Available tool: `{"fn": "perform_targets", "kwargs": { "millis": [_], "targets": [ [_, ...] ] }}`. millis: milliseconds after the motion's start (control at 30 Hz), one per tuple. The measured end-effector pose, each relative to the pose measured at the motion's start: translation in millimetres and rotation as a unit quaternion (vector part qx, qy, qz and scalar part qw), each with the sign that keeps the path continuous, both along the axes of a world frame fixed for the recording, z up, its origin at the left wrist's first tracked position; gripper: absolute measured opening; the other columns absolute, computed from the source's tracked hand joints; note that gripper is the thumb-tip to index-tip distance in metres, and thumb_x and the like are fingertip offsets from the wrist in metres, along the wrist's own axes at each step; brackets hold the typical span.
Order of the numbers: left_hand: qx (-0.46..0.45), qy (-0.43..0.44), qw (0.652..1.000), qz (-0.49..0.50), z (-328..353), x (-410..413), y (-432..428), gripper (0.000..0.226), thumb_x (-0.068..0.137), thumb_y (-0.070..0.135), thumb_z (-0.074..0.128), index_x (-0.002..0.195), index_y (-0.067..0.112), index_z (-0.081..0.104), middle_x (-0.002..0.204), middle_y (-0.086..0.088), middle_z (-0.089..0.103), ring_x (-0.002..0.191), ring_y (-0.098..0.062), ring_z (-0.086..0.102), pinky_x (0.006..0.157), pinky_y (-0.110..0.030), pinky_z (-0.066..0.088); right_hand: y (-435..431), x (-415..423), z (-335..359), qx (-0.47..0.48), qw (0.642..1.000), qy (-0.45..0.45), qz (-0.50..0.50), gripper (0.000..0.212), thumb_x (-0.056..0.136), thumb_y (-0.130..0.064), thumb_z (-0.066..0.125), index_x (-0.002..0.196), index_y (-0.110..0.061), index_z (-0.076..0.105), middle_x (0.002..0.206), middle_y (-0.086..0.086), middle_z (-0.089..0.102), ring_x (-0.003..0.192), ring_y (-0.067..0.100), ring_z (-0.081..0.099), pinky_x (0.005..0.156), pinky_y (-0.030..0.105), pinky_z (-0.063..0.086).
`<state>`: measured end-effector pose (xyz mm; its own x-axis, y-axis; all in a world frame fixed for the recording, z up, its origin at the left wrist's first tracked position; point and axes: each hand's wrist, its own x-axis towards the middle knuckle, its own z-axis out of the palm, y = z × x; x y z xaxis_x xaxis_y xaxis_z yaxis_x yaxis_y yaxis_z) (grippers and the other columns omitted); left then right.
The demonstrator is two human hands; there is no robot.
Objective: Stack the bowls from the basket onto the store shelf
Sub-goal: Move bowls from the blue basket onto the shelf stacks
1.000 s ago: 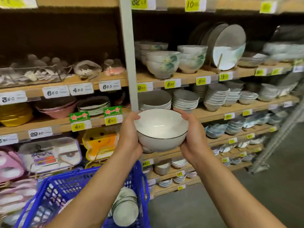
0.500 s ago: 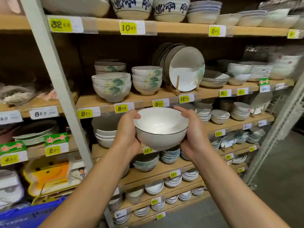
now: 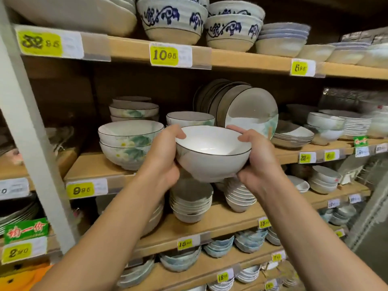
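Note:
I hold a white bowl (image 3: 212, 152) with a thin dark rim between both hands, level with the front edge of the wooden shelf (image 3: 94, 169). My left hand (image 3: 161, 158) grips its left side, thumb over the rim. My right hand (image 3: 258, 162) grips the right side the same way. Right behind it stands a stack of matching green-flowered bowls (image 3: 190, 119). A larger stack of two flowered bowls (image 3: 129, 141) sits to the left. The basket is out of view.
Upright plates (image 3: 249, 110) lean on a stand behind the held bowl to the right. Blue-patterned bowls (image 3: 172, 17) fill the shelf above. Stacks of small bowls (image 3: 191, 202) crowd the shelves below. A grey upright post (image 3: 31, 131) rises at the left.
Both hands have lifted the bowl up and toward the shelf with the flowered bowls. My view has risen, and the blue basket has dropped out of sight.

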<state>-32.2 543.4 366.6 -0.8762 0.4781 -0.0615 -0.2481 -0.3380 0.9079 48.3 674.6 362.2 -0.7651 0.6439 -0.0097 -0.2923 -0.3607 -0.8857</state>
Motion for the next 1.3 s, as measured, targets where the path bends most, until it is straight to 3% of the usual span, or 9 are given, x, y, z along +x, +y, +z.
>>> {"fn": "perform_targets", "kwargs": {
  "millis": [200, 400, 600, 733, 800, 967, 1067, 1133, 1300],
  "targets": [
    [-0.007, 0.073, 0.996, -0.044, 24.9, -36.5, 14.5, 0.047, 0.076, 0.016, 0.047, 0.118, 0.0, 0.061, 0.119, -0.023, 0.064, 0.094, -0.033, 0.058, 0.077, -0.041, 0.047, 36.8, -36.6, 27.4, -0.02, 0.996, 0.006, 0.09, 0.044, 0.08, -0.008, 0.037, 0.115, -0.003, 0.063, 0.112, 0.02, 0.065, 0.087, 0.034, 0.065, 0.065, 0.035, 0.059],
    [0.053, 0.055, 0.996, -0.036, 41.8, -45.5, 29.0, 0.022, 0.073, 0.013, 0.039, 0.092, 0.01, 0.051, 0.083, -0.01, 0.049, 0.071, -0.025, 0.048, 0.061, -0.028, 0.039, 47.8, -59.7, 43.5, -0.026, 0.977, -0.005, 0.21, 0.053, 0.063, -0.012, 0.048, 0.114, -0.005, 0.06, 0.107, 0.019, 0.066, 0.081, 0.032, 0.065, 0.066, 0.034, 0.058],
    [0.117, 0.03, 0.99, 0.067, 50.7, -40.2, 42.6, 0.017, 0.07, 0.012, 0.042, 0.086, 0.011, 0.049, 0.076, -0.009, 0.055, 0.064, -0.025, 0.053, 0.058, -0.028, 0.043, 38.0, -59.8, 30.0, 0.031, 0.989, 0.127, 0.061, 0.025, 0.091, -0.036, 0.048, 0.092, -0.017, 0.064, 0.082, -0.001, 0.064, 0.079, 0.015, 0.06, 0.064, 0.028, 0.046],
    [0.136, 0.059, 0.98, 0.134, 50.3, -33.9, 53.4, 0.03, 0.058, 0.017, 0.046, 0.087, 0.011, 0.051, 0.086, -0.013, 0.053, 0.075, -0.028, 0.054, 0.064, -0.036, 0.044, 18.2, -56.4, 7.1, 0.157, 0.978, 0.134, 0.032, 0.078, 0.066, -0.063, 0.057, 0.137, -0.031, 0.048, 0.122, -0.007, 0.064, 0.111, 0.01, 0.06, 0.087, 0.032, 0.049],
    [0.128, 0.085, 0.977, 0.145, 46.8, -28.7, 58.6, 0.027, 0.06, 0.02, 0.048, 0.086, 0.013, 0.053, 0.088, -0.012, 0.052, 0.081, -0.027, 0.052, 0.071, -0.039, 0.042, 19.9, -63.4, 10.5, 0.14, 0.981, 0.135, 0.026, 0.089, 0.061, -0.061, 0.058, 0.142, -0.029, 0.041, 0.124, -0.001, 0.064, 0.11, 0.014, 0.062, 0.084, 0.033, 0.05],
    [0.117, 0.225, 0.961, 0.109, 35.9, -33.2, 52.0, 0.021, 0.09, 0.024, 0.04, 0.079, 0.018, 0.056, 0.068, 0.007, 0.064, 0.068, -0.005, 0.061, 0.065, -0.024, 0.046, 45.0, -84.0, 28.9, 0.068, 0.985, 0.151, 0.047, 0.055, 0.073, -0.046, 0.047, 0.118, -0.015, 0.06, 0.111, 0.011, 0.067, 0.103, 0.022, 0.064, 0.086, 0.041, 0.052],
    [0.092, 0.278, 0.954, 0.06, 37.7, -41.7, 37.2, 0.04, 0.076, 0.024, 0.047, 0.115, 0.019, 0.057, 0.1, 0.01, 0.073, 0.1, -0.003, 0.065, 0.089, -0.024, 0.052, 56.9, -95.9, 29.3, 0.068, 0.975, 0.193, 0.083, 0.035, 0.085, -0.039, 0.038, 0.073, -0.026, 0.068, 0.072, -0.003, 0.068, 0.072, 0.011, 0.066, 0.064, 0.026, 0.048],
    [0.086, 0.291, 0.952, 0.036, 40.1, -47.8, 31.6, 0.05, 0.072, 0.019, 0.046, 0.121, 0.019, 0.055, 0.116, 0.007, 0.07, 0.117, -0.01, 0.059, 0.105, -0.033, 0.044, 61.1, -104.2, 29.8, 0.069, 0.972, 0.211, 0.076, 0.029, 0.084, -0.039, 0.037, 0.083, -0.024, 0.063, 0.077, -0.002, 0.069, 0.079, 0.015, 0.065, 0.07, 0.029, 0.048],
    [0.026, 0.372, 0.927, 0.031, 43.4, -58.1, 33.0, 0.059, 0.07, 0.006, 0.041, 0.125, 0.025, 0.055, 0.121, 0.001, 0.064, 0.121, -0.019, 0.054, 0.109, -0.042, 0.039, 67.3, -128.7, 31.5, 0.127, 0.971, 0.203, 0.014, 0.027, 0.079, -0.041, 0.038, 0.076, -0.028, 0.062, 0.082, -0.002, 0.067, 0.084, 0.013, 0.06, 0.075, 0.032, 0.044]
  ]
}}
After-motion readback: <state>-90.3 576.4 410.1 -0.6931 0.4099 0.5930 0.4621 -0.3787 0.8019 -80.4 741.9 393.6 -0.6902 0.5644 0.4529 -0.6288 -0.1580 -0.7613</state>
